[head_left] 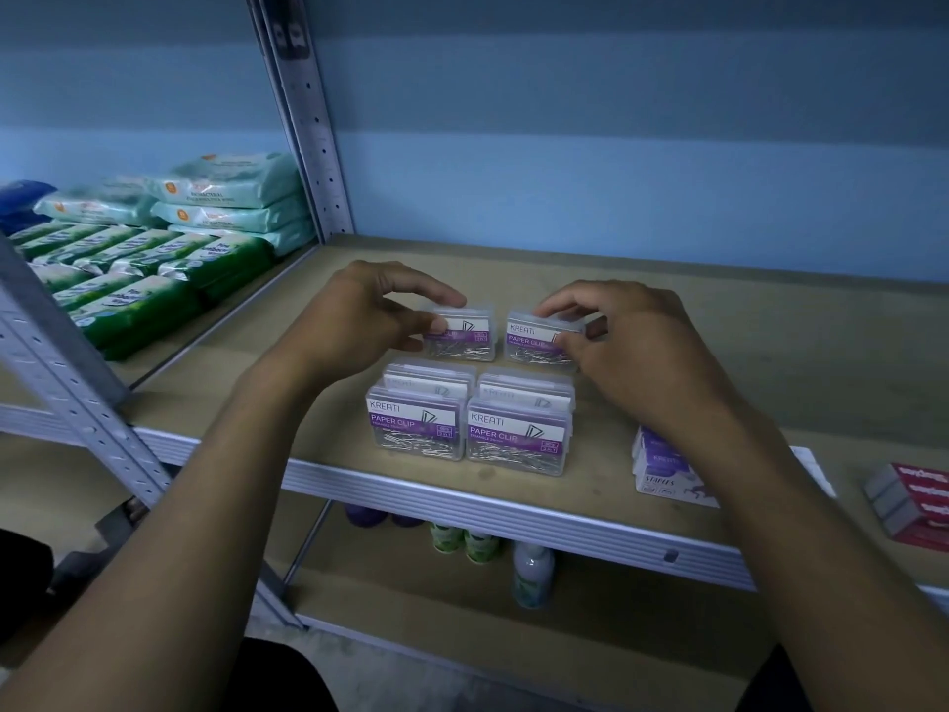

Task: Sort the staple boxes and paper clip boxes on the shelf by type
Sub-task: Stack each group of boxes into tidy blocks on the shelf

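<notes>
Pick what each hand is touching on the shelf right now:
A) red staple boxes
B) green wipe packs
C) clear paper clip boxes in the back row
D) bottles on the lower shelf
C: the left hand and right hand each grip a clear paper clip box, the left box and the right box, in the back row.

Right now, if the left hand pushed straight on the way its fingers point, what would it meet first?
The left hand already grips the rear-left clear plastic paper clip box. Pushed rightward, that box would likely meet the rear-right clear paper clip box, held by the right hand.

Paper clip boxes in rows mid-shelf; staple boxes right; wipe packs far left.
</notes>
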A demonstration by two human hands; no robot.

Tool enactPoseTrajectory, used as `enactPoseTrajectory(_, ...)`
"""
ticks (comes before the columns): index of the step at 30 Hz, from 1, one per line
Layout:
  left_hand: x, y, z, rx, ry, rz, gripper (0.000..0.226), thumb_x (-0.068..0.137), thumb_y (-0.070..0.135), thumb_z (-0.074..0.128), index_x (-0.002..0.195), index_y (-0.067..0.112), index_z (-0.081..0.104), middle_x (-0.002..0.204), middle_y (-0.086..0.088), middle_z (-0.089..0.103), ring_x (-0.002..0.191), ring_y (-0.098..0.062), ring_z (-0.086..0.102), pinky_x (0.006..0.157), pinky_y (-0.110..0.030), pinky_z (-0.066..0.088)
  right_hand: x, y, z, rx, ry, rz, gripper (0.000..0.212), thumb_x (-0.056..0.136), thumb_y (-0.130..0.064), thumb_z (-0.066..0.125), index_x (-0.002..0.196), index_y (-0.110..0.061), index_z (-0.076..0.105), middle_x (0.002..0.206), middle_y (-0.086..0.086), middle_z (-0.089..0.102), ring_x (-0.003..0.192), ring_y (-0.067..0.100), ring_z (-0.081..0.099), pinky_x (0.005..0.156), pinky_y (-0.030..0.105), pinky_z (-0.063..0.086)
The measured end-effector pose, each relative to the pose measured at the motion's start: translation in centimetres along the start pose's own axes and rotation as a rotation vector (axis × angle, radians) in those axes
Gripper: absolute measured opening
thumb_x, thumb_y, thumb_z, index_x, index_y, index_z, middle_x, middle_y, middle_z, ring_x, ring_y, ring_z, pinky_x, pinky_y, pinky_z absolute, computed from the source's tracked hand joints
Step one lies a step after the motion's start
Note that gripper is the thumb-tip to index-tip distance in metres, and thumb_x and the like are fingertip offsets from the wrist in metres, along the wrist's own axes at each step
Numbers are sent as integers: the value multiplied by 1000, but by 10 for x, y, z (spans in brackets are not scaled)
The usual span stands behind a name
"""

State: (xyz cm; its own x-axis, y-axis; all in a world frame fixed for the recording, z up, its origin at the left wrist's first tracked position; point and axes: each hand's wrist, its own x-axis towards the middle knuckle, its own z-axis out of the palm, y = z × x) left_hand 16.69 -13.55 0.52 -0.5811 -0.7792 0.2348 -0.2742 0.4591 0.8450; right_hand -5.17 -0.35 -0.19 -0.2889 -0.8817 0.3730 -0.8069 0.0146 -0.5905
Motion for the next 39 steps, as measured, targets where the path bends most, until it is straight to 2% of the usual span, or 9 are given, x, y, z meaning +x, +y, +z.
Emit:
enactPoseTrajectory(6, -6, 2, -11, 19, -20, 48, 23, 85, 9, 74, 100, 25, 79, 115, 4, 69, 91, -22, 74, 82, -47, 60, -6, -12, -6, 28, -50, -55, 27, 88, -20, 74, 107, -38, 75, 105, -16, 71, 87, 1, 65, 84, 31, 57)
enactPoseTrajectory(14, -24, 10, -20, 66, -75, 69, 23, 85, 11, 72, 103, 24, 78, 112, 12, 71, 88, -15, 74, 78, -40, 62, -15, -20, -13, 32, -94, -65, 28, 87, -18, 74, 102, -41, 77, 102, -21, 73, 83, -5, 64, 74, 11, 46)
enactPoseTrajectory(20, -32, 13, -21, 61, -117, 57, 21, 84, 15, 74, 102, 24, 78, 108, 12, 74, 87, -17, 75, 77, -32, 62, -19, -25, -21, 20, -117, -70, 26, 86, -22, 75, 99, -44, 77, 99, -24, 72, 81, -7, 64, 70, 7, 43)
enactPoseTrajectory(22, -34, 13, -22, 74, -133, 48, 20, 84, 19, 73, 101, 28, 78, 107, 11, 74, 88, -16, 75, 77, -34, 62, -21, -26, -23, 15, -125, -69, 26, 86, -22, 73, 98, -45, 76, 97, -24, 72, 81, -8, 64, 68, 6, 42)
enactPoseTrajectory(24, -36, 13, -22, 96, -141, 43, 19, 85, 22, 73, 101, 31, 78, 107, 12, 74, 89, -16, 74, 79, -36, 62, -22, -25, -24, 14, -135, -63, 26, 87, -24, 71, 98, -46, 76, 95, -25, 71, 83, -10, 62, 64, 2, 39)
enactPoseTrajectory(26, -37, 13, -22, 103, -143, 39, 19, 86, 22, 73, 101, 33, 78, 106, 12, 75, 90, -16, 74, 77, -31, 61, -24, -24, -25, 15, -147, -59, 26, 87, -24, 69, 98, -47, 76, 94, -26, 71, 85, -12, 61, 61, -2, 38)
enactPoseTrajectory(31, -38, 16, -20, 91, -152, 32, 19, 89, 17, 70, 103, 26, 78, 103, 7, 76, 91, -19, 72, 70, -21, 58, -26, -23, -24, 17, -174, -50, 27, 87, -23, 66, 97, -47, 75, 92, -27, 70, 85, -11, 60, 67, 7, 40)
enactPoseTrajectory(34, -40, 18, -19, 89, -157, 15, 18, 90, 15, 69, 102, 24, 78, 102, 7, 75, 88, -14, 72, 64, -14, 53, -26, -21, -22, -11, -192, -51, 27, 90, -22, 63, 98, -46, 75, 92, -27, 69, 86, -12, 59, 62, 7, 39)
enactPoseTrajectory(39, -43, 22, -19, 126, -145, 1, 15, 90, 19, 69, 99, 26, 79, 101, 10, 75, 83, -10, 72, 62, -14, 52, -26, -22, -22, -38, -217, -62, 23, 94, -29, 60, 98, -47, 73, 93, -30, 68, 88, -15, 56, 61, 11, 40)
